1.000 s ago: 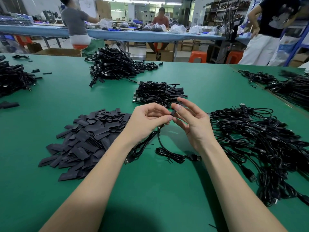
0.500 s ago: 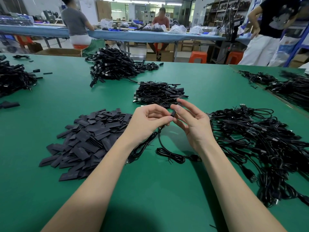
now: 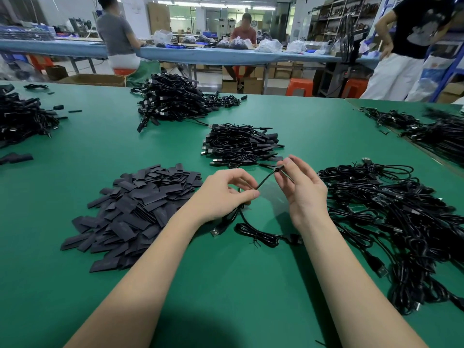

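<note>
Across your wide green work table point(image 3: 251, 285) lie five heaps of black USB cables, well apart: at your right the sprawling near heap point(image 3: 401, 214), straight ahead the small neat stack point(image 3: 241, 145), beyond it the tall far heap point(image 3: 173, 101), at far left the left heap point(image 3: 22, 116), and along the far right edge the long heap point(image 3: 426, 129). One pile of flat black rectangular sleeves point(image 3: 135, 209) sits just beside your left forearm.

Your left hand point(image 3: 223, 194) pinches one thin black cable point(image 3: 266, 179) between thumb and forefinger, with the other fingers curled. Your right hand point(image 3: 303, 189) pinches the cable's upper end in its fingertips, with the remaining fingers loosely spread. A short stretch runs taut and tilted between the two hands. The rest trails down and lies coiled on the table beneath your wrists.
</note>
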The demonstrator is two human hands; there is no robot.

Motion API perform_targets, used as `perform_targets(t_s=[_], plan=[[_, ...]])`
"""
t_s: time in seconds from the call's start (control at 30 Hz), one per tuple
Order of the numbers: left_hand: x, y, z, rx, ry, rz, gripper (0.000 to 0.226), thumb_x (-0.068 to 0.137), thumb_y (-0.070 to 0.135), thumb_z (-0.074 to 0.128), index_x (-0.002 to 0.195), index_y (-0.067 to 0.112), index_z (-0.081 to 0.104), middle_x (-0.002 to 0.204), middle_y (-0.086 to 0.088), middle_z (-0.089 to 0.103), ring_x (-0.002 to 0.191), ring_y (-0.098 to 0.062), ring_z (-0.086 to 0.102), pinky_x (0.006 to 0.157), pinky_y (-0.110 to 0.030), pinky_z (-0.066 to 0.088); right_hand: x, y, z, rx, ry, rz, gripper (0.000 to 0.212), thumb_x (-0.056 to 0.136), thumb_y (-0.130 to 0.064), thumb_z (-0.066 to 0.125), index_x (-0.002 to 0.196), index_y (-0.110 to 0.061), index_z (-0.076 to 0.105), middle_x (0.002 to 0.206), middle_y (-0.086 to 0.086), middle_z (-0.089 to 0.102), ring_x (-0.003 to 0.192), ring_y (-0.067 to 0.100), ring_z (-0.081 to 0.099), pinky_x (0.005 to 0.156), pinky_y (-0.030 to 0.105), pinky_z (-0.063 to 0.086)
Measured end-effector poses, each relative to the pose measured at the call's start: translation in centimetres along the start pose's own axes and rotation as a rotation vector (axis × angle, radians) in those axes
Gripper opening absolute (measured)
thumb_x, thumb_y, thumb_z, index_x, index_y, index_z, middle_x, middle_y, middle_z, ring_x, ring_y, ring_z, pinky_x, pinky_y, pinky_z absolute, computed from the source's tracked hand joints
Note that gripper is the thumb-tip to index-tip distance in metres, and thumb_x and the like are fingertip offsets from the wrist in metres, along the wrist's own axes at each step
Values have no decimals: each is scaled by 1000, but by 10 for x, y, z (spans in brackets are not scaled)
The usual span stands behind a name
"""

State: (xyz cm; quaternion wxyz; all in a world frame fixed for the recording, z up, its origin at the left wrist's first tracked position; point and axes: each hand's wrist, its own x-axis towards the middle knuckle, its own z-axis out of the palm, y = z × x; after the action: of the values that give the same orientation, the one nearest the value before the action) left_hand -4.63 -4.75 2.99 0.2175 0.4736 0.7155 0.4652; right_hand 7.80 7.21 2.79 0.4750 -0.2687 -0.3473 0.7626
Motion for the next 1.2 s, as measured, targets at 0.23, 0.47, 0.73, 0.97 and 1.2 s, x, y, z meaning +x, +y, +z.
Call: perform_targets(t_s=[0.23,0.47,0.73,0.97,1.2], plan=[[4,6,-7,137,105,47,16,85,12,75,95,24,74,89,12,74,71,-9,74,71,-13,53,7,6,0,-72,77,-21,19,99,-20,65,115,-13,60,95,7,72,68,17,72,65,25,60],[68,20,-20,403,273,285,15,84,6,73,94,16,73,84,6,69,70,5,60,78,-13,51,2,26,1,-624,-85,20,30,107,-36,47,100,-13,64,93,8,74,64,20,64,66,32,58],[149,11,-26,762,164,304,15,89,8,68,102,12,75,108,-10,64,102,-28,60,92,-36,48,2,30,0,-809,-132,-54,33,104,-38,49,90,-17,70,80,-4,77,59,9,66,79,36,58],[152,-17,-15,859,278,134,20,95,26,64,113,25,72,117,-5,58,111,-29,58,88,-37,47,3,31,0,-855,-165,-82,22,102,-38,53,95,-23,68,78,-10,77,58,5,64,81,39,58],[115,-6,5,413,468,68,19,90,29,64,108,25,64,98,2,62,92,-18,58,82,-34,50,4,31,-1,-889,-183,-63,9,97,-32,59,95,-27,67,76,-14,76,66,7,68,87,43,58]])
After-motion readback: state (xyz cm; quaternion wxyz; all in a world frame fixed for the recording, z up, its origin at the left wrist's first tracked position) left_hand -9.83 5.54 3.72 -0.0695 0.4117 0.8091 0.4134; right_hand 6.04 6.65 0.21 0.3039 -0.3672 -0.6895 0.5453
